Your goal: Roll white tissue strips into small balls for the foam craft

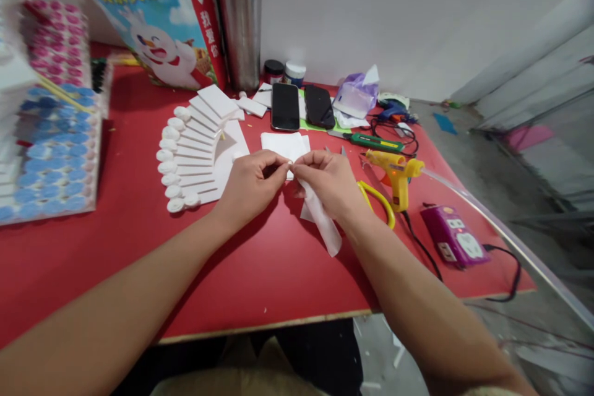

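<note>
On the table (pixel 139 247) lie two phones (pixel 284 106) (side by side), two small jars (pixel 273 70), one steel flask (pixel 240 25) and one glue gun (pixel 396 176). There is one power strip (pixel 452 236), one pair of scissors (pixel 381 199) and one white strip (pixel 320 219).

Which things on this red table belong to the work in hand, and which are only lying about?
In use: left hand and right hand pinching the white strip; probably the white sheets, glue gun, yellow scissors, stepped white model.
Lying about: black phone, steel flask, tissue pack, printed box.
</note>
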Tool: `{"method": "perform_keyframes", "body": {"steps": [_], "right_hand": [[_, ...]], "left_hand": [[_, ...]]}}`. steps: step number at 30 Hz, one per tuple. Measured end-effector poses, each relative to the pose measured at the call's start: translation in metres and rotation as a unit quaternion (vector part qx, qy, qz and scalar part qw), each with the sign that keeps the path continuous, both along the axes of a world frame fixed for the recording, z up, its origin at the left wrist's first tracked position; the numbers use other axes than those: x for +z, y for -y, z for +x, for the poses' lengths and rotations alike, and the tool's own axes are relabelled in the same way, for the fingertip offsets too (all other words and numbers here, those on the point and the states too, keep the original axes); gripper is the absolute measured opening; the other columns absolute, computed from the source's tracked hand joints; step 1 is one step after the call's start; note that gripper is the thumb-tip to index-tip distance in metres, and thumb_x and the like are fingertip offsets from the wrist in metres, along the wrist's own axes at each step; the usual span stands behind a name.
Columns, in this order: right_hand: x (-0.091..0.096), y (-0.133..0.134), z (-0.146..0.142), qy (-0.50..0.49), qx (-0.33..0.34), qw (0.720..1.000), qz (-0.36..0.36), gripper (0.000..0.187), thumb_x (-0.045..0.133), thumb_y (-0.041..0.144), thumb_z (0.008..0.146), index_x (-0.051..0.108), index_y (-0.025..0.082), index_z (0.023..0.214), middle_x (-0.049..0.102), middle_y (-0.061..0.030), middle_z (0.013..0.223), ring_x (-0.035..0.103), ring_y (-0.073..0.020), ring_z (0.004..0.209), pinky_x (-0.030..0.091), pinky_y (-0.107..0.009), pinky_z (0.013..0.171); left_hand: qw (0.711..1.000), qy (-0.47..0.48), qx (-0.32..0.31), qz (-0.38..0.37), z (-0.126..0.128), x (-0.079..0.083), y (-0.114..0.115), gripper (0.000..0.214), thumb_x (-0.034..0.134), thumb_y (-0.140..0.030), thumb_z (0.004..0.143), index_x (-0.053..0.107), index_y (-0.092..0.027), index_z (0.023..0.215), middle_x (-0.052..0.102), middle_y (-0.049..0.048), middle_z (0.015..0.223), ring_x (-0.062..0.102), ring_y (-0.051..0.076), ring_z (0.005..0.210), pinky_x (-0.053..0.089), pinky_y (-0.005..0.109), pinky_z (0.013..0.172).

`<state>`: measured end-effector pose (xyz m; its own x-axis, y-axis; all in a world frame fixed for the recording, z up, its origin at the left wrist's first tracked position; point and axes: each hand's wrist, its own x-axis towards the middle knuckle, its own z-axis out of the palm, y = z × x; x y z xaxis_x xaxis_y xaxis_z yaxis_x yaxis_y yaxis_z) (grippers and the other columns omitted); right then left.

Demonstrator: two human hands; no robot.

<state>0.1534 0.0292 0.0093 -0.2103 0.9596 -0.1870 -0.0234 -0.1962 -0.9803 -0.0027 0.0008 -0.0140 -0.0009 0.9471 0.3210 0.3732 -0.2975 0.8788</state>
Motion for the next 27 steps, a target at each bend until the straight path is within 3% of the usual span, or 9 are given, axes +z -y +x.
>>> {"method": "perform_keyframes", "body": {"steps": [4, 9, 13, 16, 18, 20, 22, 24, 27], "right_hand": [[0.0005, 0.0034, -0.0013, -0.007, 0.008, 0.999, -0.039, 0.014, 0.077, 0.020, 0.072, 0.064, 0.015, 0.069, 0.064, 0.0005, 0.052, 0.061, -0.0131, 0.041, 0.051, -0.023, 0.041], [0.0056, 0.0042, 0.0001, -0.062, 0.005, 0.997, -0.039, 0.016, 0.082, 0.023, 0.070, 0.069, 0.013, 0.072, 0.072, -0.0033, 0.064, 0.065, -0.0121, 0.047, 0.055, -0.023, 0.046], [0.0085, 0.0023, 0.0021, -0.066, -0.006, 0.997, -0.041, 0.017, 0.084, 0.023, 0.068, 0.069, 0.014, 0.069, 0.069, -0.0016, 0.058, 0.063, -0.0113, 0.045, 0.052, -0.020, 0.044], [0.0089, 0.0004, 0.0037, -0.057, -0.007, 0.998, -0.035, 0.014, 0.081, 0.021, 0.069, 0.068, 0.014, 0.070, 0.072, -0.0028, 0.062, 0.063, -0.0111, 0.045, 0.053, -0.021, 0.045], [0.0090, -0.0001, 0.0043, -0.043, 0.001, 0.999, -0.025, 0.014, 0.080, 0.022, 0.069, 0.068, 0.015, 0.072, 0.073, -0.0032, 0.064, 0.065, -0.0116, 0.047, 0.053, -0.021, 0.046], [0.0090, 0.0003, 0.0043, -0.021, 0.017, 1.000, -0.004, 0.016, 0.080, 0.024, 0.071, 0.067, 0.015, 0.076, 0.073, -0.0029, 0.065, 0.066, -0.0127, 0.049, 0.053, -0.021, 0.047], [0.0084, 0.0012, 0.0039, 0.009, 0.030, 0.999, 0.030, 0.015, 0.078, 0.025, 0.075, 0.066, 0.016, 0.078, 0.073, -0.0026, 0.066, 0.068, -0.0137, 0.052, 0.053, -0.022, 0.048], [0.0067, 0.0020, 0.0034, 0.039, 0.036, 0.996, 0.071, 0.011, 0.074, 0.023, 0.078, 0.065, 0.017, 0.078, 0.072, -0.0013, 0.066, 0.069, -0.0136, 0.053, 0.053, -0.022, 0.049], [0.0030, 0.0014, 0.0037, 0.072, 0.033, 0.988, 0.133, 0.009, 0.071, 0.019, 0.081, 0.063, 0.017, 0.077, 0.069, 0.0010, 0.065, 0.068, -0.0121, 0.052, 0.051, -0.021, 0.050]], "left_hand": [[0.992, -0.091, 0.006, 0.092, -0.0019, 0.0011, -0.0012, 0.020, 0.058, -0.019, 0.094, 0.073, -0.015, 0.082, 0.071, 0.0036, 0.078, 0.063, 0.015, 0.072, 0.046, 0.028, 0.069], [0.955, -0.219, 0.008, 0.200, -0.0044, -0.0019, -0.0031, 0.026, 0.050, -0.021, 0.100, 0.073, -0.014, 0.091, 0.073, 0.0101, 0.091, 0.066, 0.020, 0.082, 0.049, 0.032, 0.074], [0.951, -0.217, -0.008, 0.220, -0.0026, -0.0024, -0.0017, 0.028, 0.048, -0.021, 0.101, 0.074, -0.013, 0.108, 0.074, 0.0123, 0.100, 0.069, 0.021, 0.088, 0.052, 0.033, 0.077], [0.981, -0.102, -0.027, 0.161, -0.0005, -0.0001, -0.0003, 0.024, 0.054, -0.024, 0.100, 0.076, -0.016, 0.105, 0.076, 0.0104, 0.101, 0.070, 0.021, 0.091, 0.054, 0.032, 0.081], [0.998, 0.032, -0.036, 0.044, 0.0000, 0.0016, -0.0007, 0.021, 0.062, -0.030, 0.096, 0.077, -0.016, 0.098, 0.076, 0.0079, 0.089, 0.070, 0.018, 0.079, 0.056, 0.030, 0.074], [0.983, 0.158, -0.047, -0.087, -0.0002, 0.0025, -0.0020, 0.022, 0.070, -0.035, 0.090, 0.077, -0.015, 0.095, 0.073, 0.0054, 0.075, 0.067, 0.016, 0.065, 0.055, 0.029, 0.063], [0.959, 0.225, -0.053, -0.165, -0.0008, 0.0025, -0.0036, 0.023, 0.076, -0.036, 0.085, 0.078, -0.014, 0.093, 0.070, 0.0037, 0.068, 0.064, 0.015, 0.058, 0.054, 0.027, 0.056], [0.958, 0.224, -0.047, -0.175, -0.0014, 0.0021, -0.0043, 0.021, 0.077, -0.034, 0.083, 0.078, -0.014, 0.091, 0.069, 0.0025, 0.065, 0.061, 0.014, 0.055, 0.051, 0.026, 0.053], [0.983, 0.139, -0.019, -0.116, -0.0017, 0.0030, -0.0035, 0.015, 0.073, -0.030, 0.086, 0.078, -0.015, 0.087, 0.071, 0.0025, 0.071, 0.061, 0.012, 0.060, 0.049, 0.024, 0.057]]}}
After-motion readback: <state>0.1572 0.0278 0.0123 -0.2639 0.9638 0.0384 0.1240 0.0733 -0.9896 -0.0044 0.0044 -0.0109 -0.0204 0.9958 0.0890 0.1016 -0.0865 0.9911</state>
